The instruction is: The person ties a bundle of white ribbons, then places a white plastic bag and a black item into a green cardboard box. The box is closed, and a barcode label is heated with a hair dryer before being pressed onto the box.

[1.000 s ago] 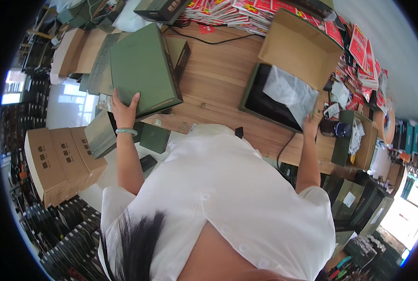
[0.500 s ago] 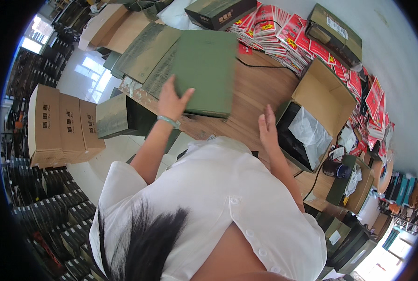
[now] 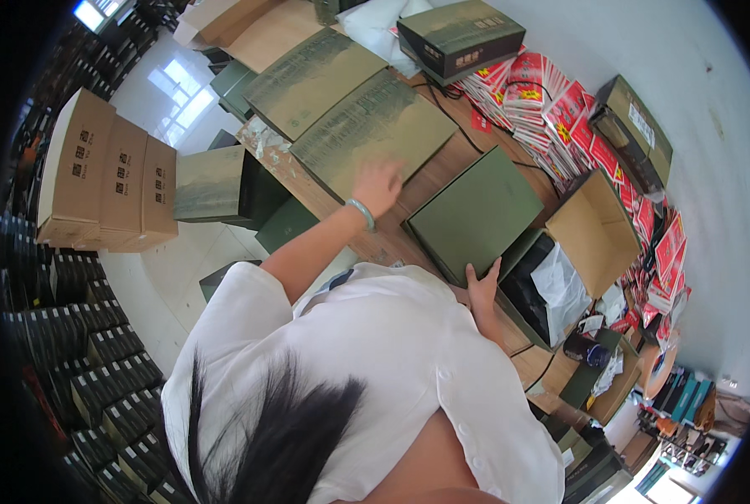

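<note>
A plain dark green box [image 3: 476, 210] lies flat on the wooden table [image 3: 442, 164], right in front of me. My right hand [image 3: 482, 286] grips its near corner, fingers spread on the lid. My left hand [image 3: 379, 185], with a pale bangle on the wrist, reaches forward and rests with fingers apart on the near edge of a flat olive printed carton [image 3: 375, 130]. A second flat carton [image 3: 312, 80] lies beside that one, further left. My white shirt and dark hair fill the lower picture.
An open brown carton [image 3: 589, 231] with a black box and white wrapping inside stands to the right. Red packets [image 3: 560, 109] are stacked at the back, and a dark lidded box [image 3: 463, 34] stands behind the flat cartons. Brown cartons [image 3: 106, 172] and dark crates [image 3: 98, 370] stand on the floor at left.
The green box has moved right and now lies in front of me. My left hand let go of it and reached to the flat cartons. My right hand stays on the box.
</note>
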Demonstrator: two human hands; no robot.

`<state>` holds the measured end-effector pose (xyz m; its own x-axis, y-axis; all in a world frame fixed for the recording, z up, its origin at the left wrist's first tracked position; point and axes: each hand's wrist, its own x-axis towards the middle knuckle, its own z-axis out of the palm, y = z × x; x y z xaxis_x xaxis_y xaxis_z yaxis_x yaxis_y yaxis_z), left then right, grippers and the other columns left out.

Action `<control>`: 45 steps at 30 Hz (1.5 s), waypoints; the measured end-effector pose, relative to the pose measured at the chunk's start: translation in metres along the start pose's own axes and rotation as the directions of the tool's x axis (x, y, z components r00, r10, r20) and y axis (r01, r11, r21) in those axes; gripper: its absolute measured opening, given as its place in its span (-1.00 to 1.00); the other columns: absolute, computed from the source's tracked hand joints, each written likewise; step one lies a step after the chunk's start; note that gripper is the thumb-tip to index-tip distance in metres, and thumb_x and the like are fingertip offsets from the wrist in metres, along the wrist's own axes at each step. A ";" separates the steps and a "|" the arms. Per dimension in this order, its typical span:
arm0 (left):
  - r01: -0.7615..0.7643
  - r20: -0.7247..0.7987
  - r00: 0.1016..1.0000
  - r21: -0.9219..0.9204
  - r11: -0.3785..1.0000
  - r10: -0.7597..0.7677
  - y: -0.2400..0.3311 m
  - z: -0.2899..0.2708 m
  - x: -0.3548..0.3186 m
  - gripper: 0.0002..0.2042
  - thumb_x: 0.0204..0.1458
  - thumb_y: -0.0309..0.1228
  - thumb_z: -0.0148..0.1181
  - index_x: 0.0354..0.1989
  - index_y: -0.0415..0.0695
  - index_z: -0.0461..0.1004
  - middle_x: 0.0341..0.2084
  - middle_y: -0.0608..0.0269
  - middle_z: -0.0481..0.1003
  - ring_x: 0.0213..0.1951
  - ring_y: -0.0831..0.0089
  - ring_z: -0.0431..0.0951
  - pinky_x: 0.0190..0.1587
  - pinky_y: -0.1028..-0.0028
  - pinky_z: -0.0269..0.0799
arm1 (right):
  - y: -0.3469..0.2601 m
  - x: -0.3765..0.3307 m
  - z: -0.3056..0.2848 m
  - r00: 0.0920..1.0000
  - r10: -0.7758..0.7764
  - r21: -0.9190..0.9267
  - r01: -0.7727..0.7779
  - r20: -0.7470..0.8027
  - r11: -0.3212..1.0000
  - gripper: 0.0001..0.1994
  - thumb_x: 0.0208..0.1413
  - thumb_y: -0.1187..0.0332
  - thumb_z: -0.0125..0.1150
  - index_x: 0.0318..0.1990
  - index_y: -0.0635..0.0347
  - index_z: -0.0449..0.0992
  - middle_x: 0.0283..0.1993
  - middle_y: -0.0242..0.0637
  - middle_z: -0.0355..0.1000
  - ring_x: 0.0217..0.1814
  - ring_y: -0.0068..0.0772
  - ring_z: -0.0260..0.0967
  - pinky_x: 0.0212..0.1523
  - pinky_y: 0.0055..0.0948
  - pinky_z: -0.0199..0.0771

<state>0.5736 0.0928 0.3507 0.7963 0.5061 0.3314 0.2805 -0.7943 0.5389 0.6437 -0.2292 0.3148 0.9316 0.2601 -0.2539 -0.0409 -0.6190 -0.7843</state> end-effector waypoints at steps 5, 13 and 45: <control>0.402 -0.289 0.895 0.189 0.896 -0.340 -0.089 -0.021 0.027 -0.56 0.04 -0.24 0.07 0.13 0.04 0.32 0.24 -0.07 0.16 0.30 -0.07 0.06 0.26 -0.19 -0.11 | -0.007 0.029 0.026 0.971 -0.175 0.197 0.141 0.166 0.970 -0.21 0.08 0.40 0.23 0.38 0.36 -0.12 0.34 0.15 0.10 0.36 -0.05 0.12 0.29 -0.29 0.16; 0.728 -0.471 0.520 -0.192 0.658 -0.713 -0.231 -0.058 0.014 -0.32 0.02 -0.10 0.16 0.29 -0.10 0.12 0.24 -0.33 0.08 0.26 -0.18 0.10 0.28 0.02 0.02 | -0.044 0.033 0.022 0.946 -0.262 -0.154 0.235 -0.190 0.960 -0.36 0.08 0.35 0.20 0.29 0.36 0.10 0.31 0.12 0.11 0.36 0.01 0.06 0.34 -0.23 0.03; 0.856 0.553 0.398 -0.511 0.080 -0.732 -0.589 -0.111 0.126 -0.36 0.13 0.17 -0.09 0.26 -0.02 0.26 0.17 0.13 0.36 0.15 0.18 0.36 0.11 0.09 0.28 | -0.161 0.031 0.208 0.838 0.220 0.211 -0.363 0.499 0.908 -0.23 0.24 -0.13 -0.05 0.27 0.49 0.14 0.32 -0.07 0.17 0.34 -0.27 0.08 0.32 -0.44 0.02</control>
<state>0.4494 0.6619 0.1613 0.4084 0.5967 -0.6908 0.4304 0.5415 0.7222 0.6042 0.0325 0.3156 0.5920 0.4518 -0.6674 -0.4514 -0.5001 -0.7390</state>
